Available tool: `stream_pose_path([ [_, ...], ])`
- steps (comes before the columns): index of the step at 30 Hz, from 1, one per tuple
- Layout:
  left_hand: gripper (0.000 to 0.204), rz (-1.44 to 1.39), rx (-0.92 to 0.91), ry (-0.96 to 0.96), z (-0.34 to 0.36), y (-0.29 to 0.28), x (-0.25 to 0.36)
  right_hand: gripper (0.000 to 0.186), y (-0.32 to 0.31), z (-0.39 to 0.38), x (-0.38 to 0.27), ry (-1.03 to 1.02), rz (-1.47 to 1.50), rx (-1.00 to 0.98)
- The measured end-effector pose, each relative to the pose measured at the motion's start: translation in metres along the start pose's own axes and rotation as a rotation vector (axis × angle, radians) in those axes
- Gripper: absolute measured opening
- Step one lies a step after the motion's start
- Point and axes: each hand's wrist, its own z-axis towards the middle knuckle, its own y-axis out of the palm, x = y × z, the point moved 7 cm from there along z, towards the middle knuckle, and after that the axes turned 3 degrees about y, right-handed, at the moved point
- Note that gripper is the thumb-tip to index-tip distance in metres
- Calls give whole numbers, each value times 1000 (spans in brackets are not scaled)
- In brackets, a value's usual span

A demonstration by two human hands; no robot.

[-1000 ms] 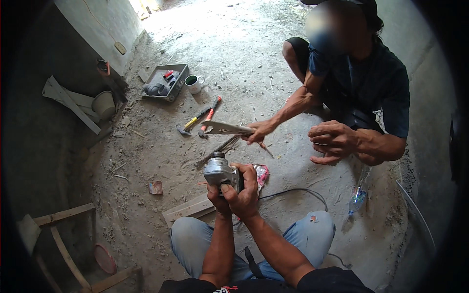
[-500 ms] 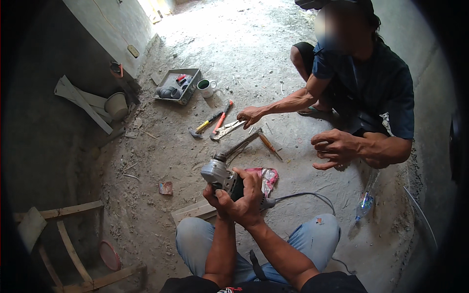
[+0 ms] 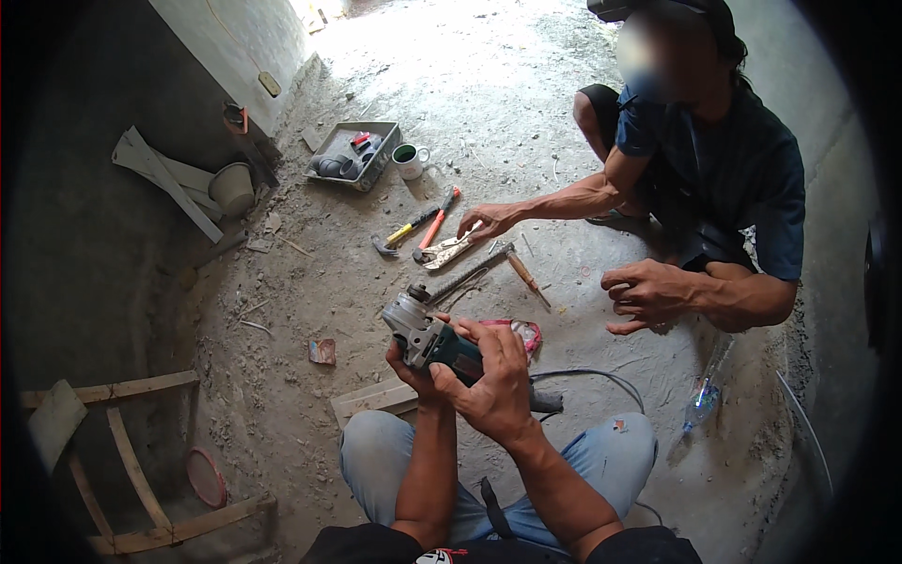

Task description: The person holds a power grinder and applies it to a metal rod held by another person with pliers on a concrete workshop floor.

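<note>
An angle grinder (image 3: 406,320) with a silver gear head and a dark green body is held above my knees, its head toward the upper left. No disc shows on its spindle. My left hand (image 3: 421,383) is closed round the underside near the gear head, fingers partly hidden. My right hand (image 3: 496,387) grips the green body, thumb on the near side and fingers over the top. Beyond the grinder, a co-worker's hand (image 3: 490,220) touches a pair of pale metal pliers (image 3: 449,252) on the floor.
Near the pliers lie a yellow-and-black hammer (image 3: 410,228), an orange-handled hammer (image 3: 439,223) and a screwdriver (image 3: 522,272). Farther back are a grey tray (image 3: 389,150) and a mug (image 3: 409,167). A plastic bottle (image 3: 701,406) lies right; a wooden frame (image 3: 136,465) stands left.
I have turned the grinder, so more of its green body shows, and my right hand has shifted slightly right. The co-worker's hand stays at the pliers. The whole view has shifted a little.
</note>
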Motion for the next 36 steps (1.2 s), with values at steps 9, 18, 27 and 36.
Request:
stream_pose_path([
  [9, 92, -71, -132, -76, -1, 12, -11, 78, -18, -6, 18, 165, -123, -456],
  [18, 57, -205, -344, -223, -11, 23, -23, 93, -3, -30, 41, 304, 104, -651],
  [27, 45, -224, -319, -177, -16, 26, -18, 92, -1, -35, 38, 175, 100, -520],
  [36, 57, -110, -120, -33, -24, 14, -7, 84, -4, -35, 38, -8, 87, -388],
])
